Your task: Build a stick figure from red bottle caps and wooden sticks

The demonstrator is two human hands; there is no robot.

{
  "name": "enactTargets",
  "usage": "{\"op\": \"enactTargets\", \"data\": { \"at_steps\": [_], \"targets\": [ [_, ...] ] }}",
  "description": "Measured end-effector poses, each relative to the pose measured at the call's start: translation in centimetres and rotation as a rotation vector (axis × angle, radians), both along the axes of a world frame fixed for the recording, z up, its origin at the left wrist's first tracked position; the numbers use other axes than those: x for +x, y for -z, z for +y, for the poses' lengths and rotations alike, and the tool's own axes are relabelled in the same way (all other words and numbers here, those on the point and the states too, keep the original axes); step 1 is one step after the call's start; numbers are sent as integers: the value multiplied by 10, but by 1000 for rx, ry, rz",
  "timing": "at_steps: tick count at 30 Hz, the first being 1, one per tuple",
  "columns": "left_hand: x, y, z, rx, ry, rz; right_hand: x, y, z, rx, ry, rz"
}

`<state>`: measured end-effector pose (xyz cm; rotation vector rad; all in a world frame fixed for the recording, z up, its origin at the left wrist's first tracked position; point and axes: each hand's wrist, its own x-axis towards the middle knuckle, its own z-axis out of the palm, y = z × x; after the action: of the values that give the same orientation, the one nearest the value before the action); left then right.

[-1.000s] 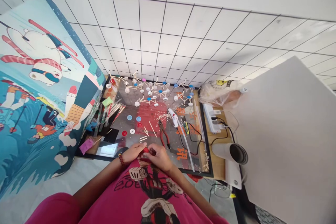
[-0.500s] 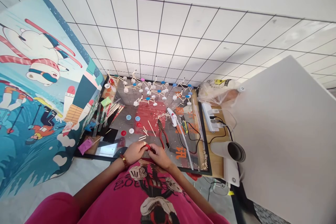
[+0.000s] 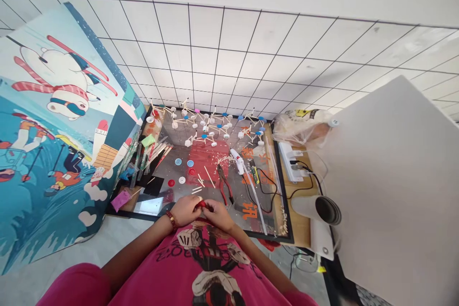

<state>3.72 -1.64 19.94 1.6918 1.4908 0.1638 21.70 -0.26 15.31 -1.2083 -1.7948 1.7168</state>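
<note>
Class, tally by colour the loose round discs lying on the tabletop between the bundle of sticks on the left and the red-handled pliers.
Blue discs: 2
Red discs: 2
White disc: 1
Total: 5

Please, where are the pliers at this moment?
In the head view, the pliers lie near the middle, just beyond the right hand, with wooden sticks to their left and the white glue gun to their upper right.
</note>
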Motion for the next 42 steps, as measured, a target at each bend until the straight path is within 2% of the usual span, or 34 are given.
{"op": "enactTargets", "data": {
  "at_steps": [3,6,11,17,22,30,37,40,42],
  "targets": [
    [3,0,1,-12,-33,-11,0,-2,1,-19,2,14],
    [4,7,3,-50,-77,-68,0,-3,1,-43,-11,24],
    [4,21,2,-173,-162,-287,2,-1,0,-83,20,14],
    [-1,32,-4,-323,-282,-446,3,7,-2,-93,11,-8],
    [-4,37,-3,-372,-279,-479,4,17,-2,-116,-22,-35],
    [-4,47,-3,-338,-227,-482,0,38,0,-185,-33,-36],
    [-4,56,-3,-220,-195,-347,0,50,0,-271,18,-18],
    [-17,57,-2,-134,-237,-242,6,56,0,-332,94,-24],
    [-35,55,1,-32,-302,-139,9,60,1,-381,148,-30]
  ]
}}
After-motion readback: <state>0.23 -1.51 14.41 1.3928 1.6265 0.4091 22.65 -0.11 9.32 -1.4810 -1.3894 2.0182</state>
